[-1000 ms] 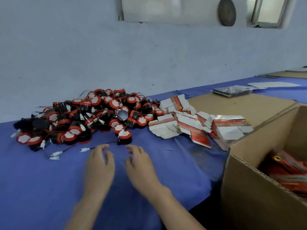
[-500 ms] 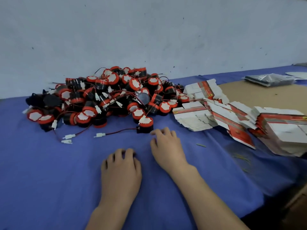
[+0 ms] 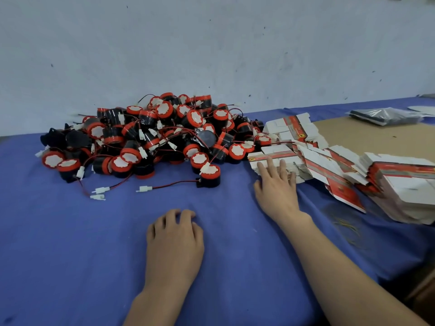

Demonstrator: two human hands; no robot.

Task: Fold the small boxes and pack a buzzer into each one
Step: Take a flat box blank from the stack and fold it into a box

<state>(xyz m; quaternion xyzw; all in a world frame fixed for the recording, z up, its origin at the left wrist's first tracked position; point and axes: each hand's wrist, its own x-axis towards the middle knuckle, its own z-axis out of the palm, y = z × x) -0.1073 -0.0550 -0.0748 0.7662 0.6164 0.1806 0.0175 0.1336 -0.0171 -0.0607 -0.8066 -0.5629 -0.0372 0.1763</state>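
A heap of black buzzers (image 3: pixel 150 137) with red rims, white stickers and red wires lies at the back of the blue table. One buzzer (image 3: pixel 209 176) sits apart at the heap's front edge, its wire trailing left. Flat white-and-red boxes (image 3: pixel 277 158) lie in stacks to the right of the heap. My right hand (image 3: pixel 275 184) reaches forward, its straight fingers touching the nearest stack of flat boxes. My left hand (image 3: pixel 174 238) rests palm down on the cloth, fingers loosely bent, holding nothing.
The blue cloth (image 3: pixel 70 243) covers the table up to a grey wall. A brown cardboard sheet (image 3: pixel 364 140) lies at the right rear with a plastic-wrapped dark packet (image 3: pixel 386 116) on it. More flat box stacks (image 3: pixel 404 191) spread towards the right edge.
My right hand has moved forward and right from beside the lone buzzer onto the nearest stack of flat boxes. My left hand stays on the cloth. The view has tilted down and left.
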